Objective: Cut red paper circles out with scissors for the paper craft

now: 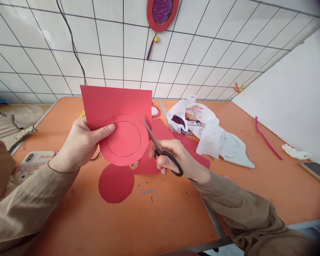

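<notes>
My left hand [82, 144] pinches a sheet of red paper [114, 99], its thumb pressed on the front. Drawn on the sheet are two rings, one inside the other, and the lower outer curve is cut round. In my right hand [173, 156] is a pair of scissors [156, 144] with black handles, the blades pointing up at the right side of the outer curve. Below the sheet a red paper disc [116, 183] lies on the orange table [149, 227]. More red paper pieces [185, 145] lie behind my right hand.
A white plastic bag [206, 115] with purple yarn sits at the back right, beside crumpled white sheets [231, 147]. Cardboard [1, 160] and a phone in a case [34, 160] are at the left. A red oval ornament [150, 21] hangs on the tiled wall.
</notes>
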`<action>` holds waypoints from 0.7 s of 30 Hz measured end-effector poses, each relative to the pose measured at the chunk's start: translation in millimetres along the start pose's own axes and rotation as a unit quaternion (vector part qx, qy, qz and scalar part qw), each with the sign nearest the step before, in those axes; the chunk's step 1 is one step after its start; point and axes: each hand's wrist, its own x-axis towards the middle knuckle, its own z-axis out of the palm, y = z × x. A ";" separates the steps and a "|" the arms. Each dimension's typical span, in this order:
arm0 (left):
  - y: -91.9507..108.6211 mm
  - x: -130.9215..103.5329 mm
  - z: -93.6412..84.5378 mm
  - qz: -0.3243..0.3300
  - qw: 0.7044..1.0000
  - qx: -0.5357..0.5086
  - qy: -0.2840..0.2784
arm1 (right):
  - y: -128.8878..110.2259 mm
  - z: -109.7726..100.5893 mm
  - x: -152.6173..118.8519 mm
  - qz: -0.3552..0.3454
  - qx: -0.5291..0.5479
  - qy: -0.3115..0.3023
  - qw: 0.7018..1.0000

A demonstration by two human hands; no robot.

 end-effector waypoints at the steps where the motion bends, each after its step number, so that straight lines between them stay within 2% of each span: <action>1: -0.1 0.1 -0.2 0.002 1.000 0.000 -0.001 | 0.0 0.3 0.0 0.000 0.000 0.001 1.000; 14: -0.4 1.9 -0.1 0.010 1.000 0.004 -0.011 | 1.6 -0.3 0.0 0.000 0.003 -0.005 1.000; 21: 1.0 0.6 0.1 0.004 1.000 0.011 0.005 | 0.4 -0.1 -0.1 0.003 -0.003 0.003 1.000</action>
